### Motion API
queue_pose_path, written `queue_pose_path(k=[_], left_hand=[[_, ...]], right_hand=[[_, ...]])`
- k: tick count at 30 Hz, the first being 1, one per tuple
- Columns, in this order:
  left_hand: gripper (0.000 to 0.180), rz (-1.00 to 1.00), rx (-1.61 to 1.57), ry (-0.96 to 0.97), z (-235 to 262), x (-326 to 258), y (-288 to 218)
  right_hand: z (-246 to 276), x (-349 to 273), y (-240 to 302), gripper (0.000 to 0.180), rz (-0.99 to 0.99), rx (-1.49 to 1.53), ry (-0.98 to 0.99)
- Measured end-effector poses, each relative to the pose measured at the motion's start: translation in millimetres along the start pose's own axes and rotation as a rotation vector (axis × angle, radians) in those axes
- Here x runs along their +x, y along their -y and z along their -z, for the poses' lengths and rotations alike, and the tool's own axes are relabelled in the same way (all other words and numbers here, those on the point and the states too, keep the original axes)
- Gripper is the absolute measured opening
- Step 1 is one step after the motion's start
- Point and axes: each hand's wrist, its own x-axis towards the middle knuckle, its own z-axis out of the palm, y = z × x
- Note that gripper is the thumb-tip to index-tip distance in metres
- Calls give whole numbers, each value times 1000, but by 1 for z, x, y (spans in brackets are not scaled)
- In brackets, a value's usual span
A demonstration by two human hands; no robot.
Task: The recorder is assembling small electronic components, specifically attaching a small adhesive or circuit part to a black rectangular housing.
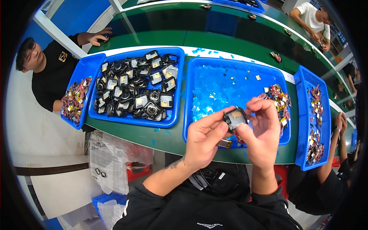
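A black smartwatch case (235,118) with a grey and tan inside face is held above the front of a blue tray (239,63). My left hand (205,142) pinches its left side between thumb and fingers. At its right edge, the thumb and curled fingers of my right hand (264,132) close in on the case; the exact contact of the fingertips is partly hidden. Blue film scraps (207,88) cover much of the tray's floor. Small battery parts with red and gold pieces (281,101) are heaped along its right side, partly behind my right hand.
A blue tray (178,92) piled with black watch cases (132,82) stands to the left. Narrower blue bins of battery parts flank both ends (71,124) (303,153). Beyond runs a green conveyor belt (161,36) carrying small parts. Other people work left, right and across.
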Motion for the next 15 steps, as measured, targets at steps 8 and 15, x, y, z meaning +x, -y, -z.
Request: queue_pose_path(k=[8,15], left_hand=[[37,-165,-9,-118,-10,7,-12],[28,-402,1012,170,1,5,-35]], right_hand=[[16,-18,9,16,-239,25,23],[22,-5,9,15,-363,278,69]])
